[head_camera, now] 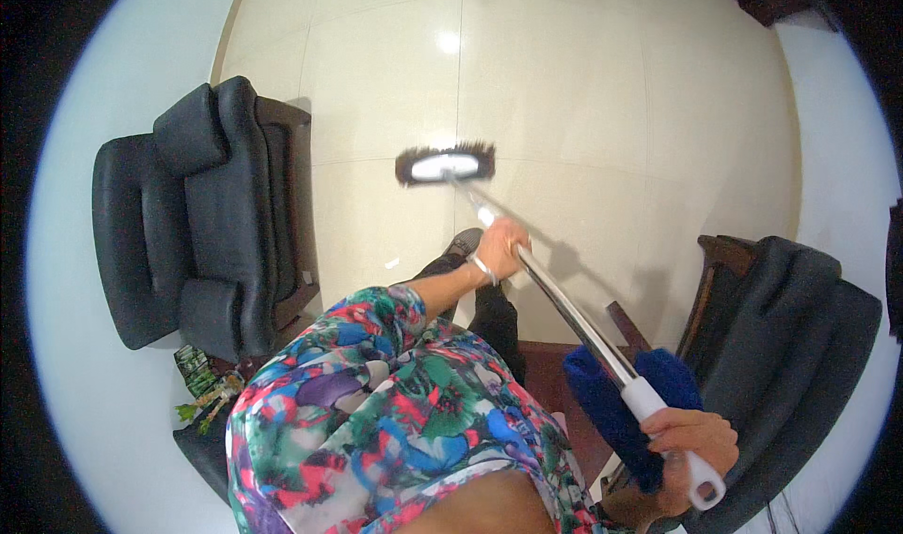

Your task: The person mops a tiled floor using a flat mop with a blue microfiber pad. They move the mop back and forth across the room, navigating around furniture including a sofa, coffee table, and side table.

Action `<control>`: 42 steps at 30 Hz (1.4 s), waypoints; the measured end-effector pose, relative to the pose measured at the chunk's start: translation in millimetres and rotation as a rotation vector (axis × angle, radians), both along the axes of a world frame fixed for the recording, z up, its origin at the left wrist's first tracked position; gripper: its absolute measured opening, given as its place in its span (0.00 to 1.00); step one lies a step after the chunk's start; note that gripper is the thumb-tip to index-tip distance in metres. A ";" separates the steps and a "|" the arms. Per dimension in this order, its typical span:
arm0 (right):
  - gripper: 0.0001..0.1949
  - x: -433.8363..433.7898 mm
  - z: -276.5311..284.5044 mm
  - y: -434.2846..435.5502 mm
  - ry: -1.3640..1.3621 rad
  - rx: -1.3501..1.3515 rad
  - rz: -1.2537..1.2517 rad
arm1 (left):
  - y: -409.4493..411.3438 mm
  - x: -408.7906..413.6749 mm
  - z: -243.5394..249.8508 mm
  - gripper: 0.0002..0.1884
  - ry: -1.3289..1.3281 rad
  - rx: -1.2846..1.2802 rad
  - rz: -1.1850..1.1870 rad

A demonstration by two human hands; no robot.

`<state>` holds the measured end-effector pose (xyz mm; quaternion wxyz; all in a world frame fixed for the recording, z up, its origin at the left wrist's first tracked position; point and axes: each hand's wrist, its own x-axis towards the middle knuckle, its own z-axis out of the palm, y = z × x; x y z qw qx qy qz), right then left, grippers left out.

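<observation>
A push broom with dark bristles and a white head (444,167) stands against the tiled floor ahead of my feet. Its metal pole (573,315) slants down from lower right to upper middle. Lower on the pole, near the white joint above the head, my left hand (506,245) is wrapped around it; a pale bracelet circles that wrist. My right hand (695,442) grips the white plastic handle (645,400) at the upper end, where a hanging loop sticks out past the fingers.
A black padded armchair (211,224) stands on the left, another black seat (776,365) on the right. Blue fabric (600,393) lies beneath the broom handle, by a dark red surface (543,372). A small white scrap (392,263) lies on the floor. Behind the left armchair is a leafy plant (208,403).
</observation>
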<state>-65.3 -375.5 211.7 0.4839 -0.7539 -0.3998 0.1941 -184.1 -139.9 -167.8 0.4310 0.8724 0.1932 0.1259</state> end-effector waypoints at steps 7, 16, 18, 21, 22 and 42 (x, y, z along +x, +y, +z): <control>0.19 -9.9 36.2 -42.8 -0.054 0.115 0.115 | -4.8 19.1 40.4 0.06 -0.127 0.078 -0.098; 0.21 -32.4 -60.2 49.5 -0.226 0.055 -0.323 | 132.4 157.5 20.1 0.09 -0.038 0.309 -0.075; 0.20 -31.3 -62.5 54.3 -0.225 0.048 -0.190 | 130.5 158.0 8.1 0.10 -0.207 0.265 -0.106; 0.19 -8.8 -34.5 11.6 -0.173 0.086 -0.173 | 77.8 141.6 -0.5 0.11 -0.272 0.230 -0.039; 0.18 -2.6 -20.1 -13.1 -0.098 0.014 -0.208 | 54.9 133.8 -1.0 0.11 -0.111 0.205 -0.063; 0.09 52.4 -59.9 20.5 0.060 0.093 0.547 | -7.7 -37.6 -50.8 0.14 -0.204 0.098 0.678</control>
